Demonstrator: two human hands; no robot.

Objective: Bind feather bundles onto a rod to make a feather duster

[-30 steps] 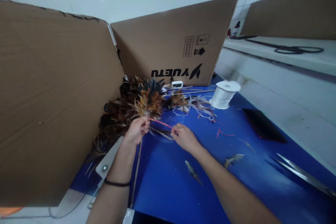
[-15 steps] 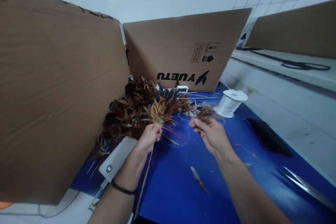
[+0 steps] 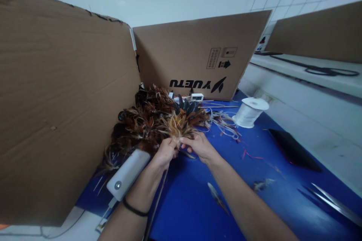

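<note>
My left hand (image 3: 166,152) is closed around the base of a tan and dark feather bundle (image 3: 178,125), on a thin stick (image 3: 157,199) that runs down towards me. Against the same base, my right hand (image 3: 199,146) pinches feathers with thumb and fingers. The two hands nearly touch, and the fingers hide the binding point. Behind and to the left lies a heap of brown feathers (image 3: 141,116). A loose feather (image 3: 217,197) rests on the blue table (image 3: 186,211) below my right hand.
A white spool (image 3: 249,113) stands at the back right beside tangled pale strips (image 3: 226,124). Further right are a black flat device (image 3: 292,148) and metal blades (image 3: 336,203). A white power bank (image 3: 128,173) lies by my left forearm. Cardboard panels (image 3: 192,52) stand behind and left.
A second ago both hands held a red strip taut. My right hand then held a brown feather tuft off to the right; now it has come left to the bundle's base.
</note>
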